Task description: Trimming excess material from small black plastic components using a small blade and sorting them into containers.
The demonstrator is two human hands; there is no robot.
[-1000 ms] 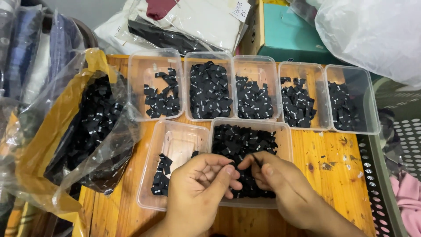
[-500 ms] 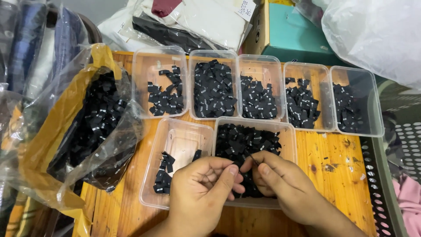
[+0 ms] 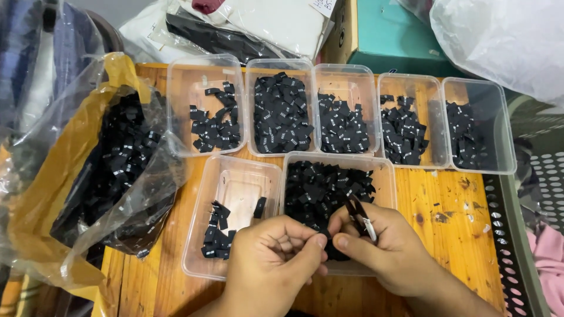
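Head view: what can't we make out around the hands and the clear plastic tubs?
- Head view: whatever the left hand and right hand pinch between them is covered by the fingertips; grip contents unclear.
- The slim dark tool in the right hand is partly buried in the palm; its type is uncertain.
- The small black fabric tags carry white marks too small to read.
- The clear plastic bag of tags is crumpled, its depth hidden.

Your hands (image 3: pixel 329 252) sit over the front tubs (image 3: pixel 235 194), hemmed in ahead by the row of five tubs (image 3: pixel 341 76). To your left the bulging bag (image 3: pixel 88 176) crowds the table edge. To your right, bare table (image 3: pixel 446 205) gives open room out to the perforated basket (image 3: pixel 517 235).
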